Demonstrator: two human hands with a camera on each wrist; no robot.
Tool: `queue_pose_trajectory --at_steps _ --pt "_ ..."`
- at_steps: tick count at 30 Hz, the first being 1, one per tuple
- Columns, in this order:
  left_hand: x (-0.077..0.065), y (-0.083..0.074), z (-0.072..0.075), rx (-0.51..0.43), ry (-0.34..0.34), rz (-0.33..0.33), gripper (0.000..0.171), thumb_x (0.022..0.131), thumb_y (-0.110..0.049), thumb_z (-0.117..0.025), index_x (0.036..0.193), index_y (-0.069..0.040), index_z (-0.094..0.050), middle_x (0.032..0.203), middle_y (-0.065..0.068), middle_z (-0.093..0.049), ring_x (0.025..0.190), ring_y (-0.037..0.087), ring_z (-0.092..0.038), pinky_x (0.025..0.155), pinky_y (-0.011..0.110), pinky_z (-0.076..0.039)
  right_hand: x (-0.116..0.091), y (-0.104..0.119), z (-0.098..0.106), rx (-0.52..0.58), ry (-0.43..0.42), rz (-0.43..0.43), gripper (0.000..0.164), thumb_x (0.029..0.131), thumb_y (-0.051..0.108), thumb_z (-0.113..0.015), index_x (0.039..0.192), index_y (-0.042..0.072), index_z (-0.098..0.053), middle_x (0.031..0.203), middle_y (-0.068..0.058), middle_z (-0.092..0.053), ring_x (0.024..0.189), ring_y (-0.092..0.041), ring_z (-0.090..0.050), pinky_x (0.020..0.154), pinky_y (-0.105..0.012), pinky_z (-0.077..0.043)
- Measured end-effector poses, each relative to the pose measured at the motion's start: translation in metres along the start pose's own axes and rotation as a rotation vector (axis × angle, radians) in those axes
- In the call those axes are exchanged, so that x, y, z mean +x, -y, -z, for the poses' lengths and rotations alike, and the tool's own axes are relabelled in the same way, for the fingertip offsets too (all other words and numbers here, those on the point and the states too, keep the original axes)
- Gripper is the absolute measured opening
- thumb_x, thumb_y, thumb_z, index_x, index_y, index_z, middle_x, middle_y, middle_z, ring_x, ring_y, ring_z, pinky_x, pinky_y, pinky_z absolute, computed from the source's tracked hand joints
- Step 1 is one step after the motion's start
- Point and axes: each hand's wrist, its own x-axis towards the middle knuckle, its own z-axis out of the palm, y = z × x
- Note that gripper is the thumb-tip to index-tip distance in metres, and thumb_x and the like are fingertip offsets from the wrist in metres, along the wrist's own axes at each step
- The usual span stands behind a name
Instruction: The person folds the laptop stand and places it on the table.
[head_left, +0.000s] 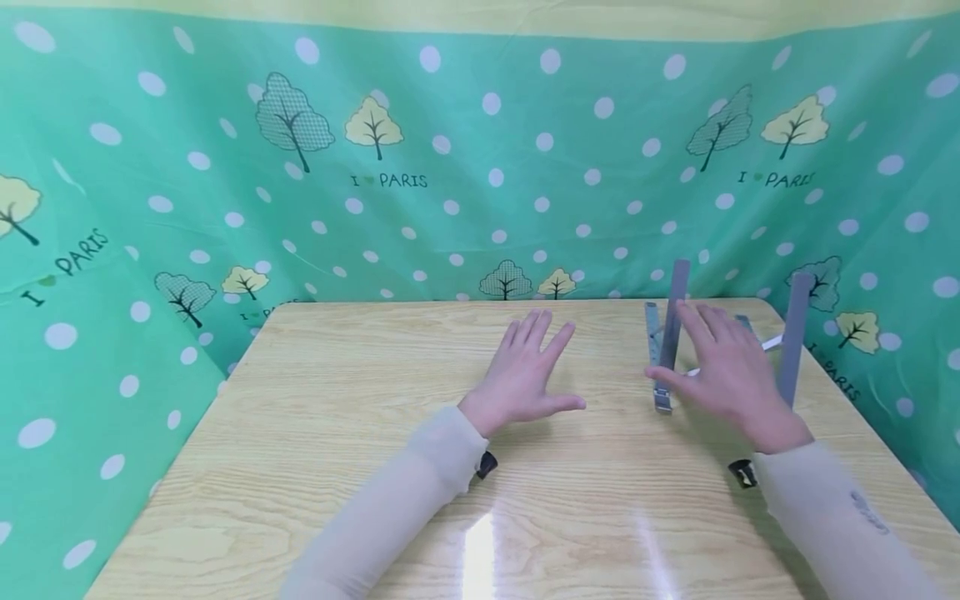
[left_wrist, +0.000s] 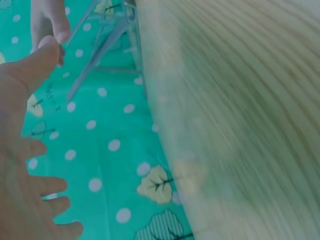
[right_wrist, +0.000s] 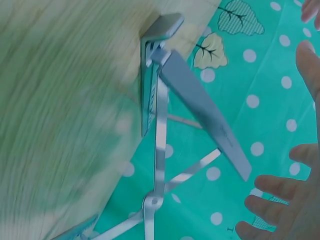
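Observation:
A grey metal folding laptop stand (head_left: 676,287) rests unfolded at the right rear of the table, its two flat arms tilted up. Crossed struts (right_wrist: 161,135) with a pivot link its sides in the right wrist view. My right hand (head_left: 726,371) hovers over the stand with fingers spread, overlapping its middle in the head view. In the right wrist view, a gap shows between those fingers and the nearer stand arm (right_wrist: 207,115). My left hand (head_left: 521,375) is held above the middle of the table, fingers straight and thumb out, holding nothing.
The light wood-grain table (head_left: 315,433) reaches back to a green dotted curtain (head_left: 450,150) printed with trees, which also hangs along both sides. Black wrist straps (head_left: 486,465) show at the sleeve cuffs.

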Motion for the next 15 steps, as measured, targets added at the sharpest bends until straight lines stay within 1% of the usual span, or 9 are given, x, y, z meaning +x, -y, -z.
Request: queue_pose_trajectory --at_steps 3,6,10,15 --pt "0.007 -0.007 -0.002 -0.018 -0.001 -0.021 0.105 0.076 -0.077 -0.053 0.154 -0.019 -0.015 0.155 0.018 -0.018 0.142 0.036 -0.015 0.115 0.052 -0.014 -0.001 -0.004 0.002 -0.014 -0.003 -0.008 0.105 0.074 0.068 -0.066 0.153 0.016 -0.022 0.143 -0.025 -0.036 0.129 -0.046 -0.032 0.1 -0.066 -0.027" --pt "0.013 -0.012 -0.005 -0.01 -0.005 -0.038 0.105 0.076 -0.078 -0.052 0.154 -0.019 -0.014 0.154 0.017 -0.02 0.142 0.035 -0.017 0.115 0.051 -0.016 -0.001 -0.008 0.004 -0.02 0.002 -0.015 0.107 0.074 0.067 -0.066 0.154 0.017 -0.018 0.144 -0.025 -0.035 0.129 -0.047 -0.032 0.101 -0.066 -0.026" --pt "0.021 -0.019 -0.008 -0.013 -0.006 -0.051 0.104 0.076 -0.078 -0.05 0.154 -0.018 -0.016 0.154 0.017 -0.021 0.142 0.034 -0.019 0.115 0.048 -0.017 -0.001 -0.015 0.006 -0.022 0.0 -0.016 0.107 0.074 0.066 -0.067 0.155 0.018 -0.015 0.144 -0.025 -0.035 0.129 -0.048 -0.032 0.102 -0.066 -0.025" --pt "0.032 -0.026 -0.011 -0.035 -0.008 -0.064 0.103 0.077 -0.076 -0.053 0.154 -0.017 -0.017 0.154 0.017 -0.022 0.141 0.034 -0.021 0.116 0.046 -0.017 -0.004 -0.025 0.01 -0.008 0.004 -0.042 0.108 0.075 0.065 -0.067 0.155 0.017 -0.013 0.144 -0.026 -0.034 0.129 -0.049 -0.031 0.102 -0.067 -0.023"
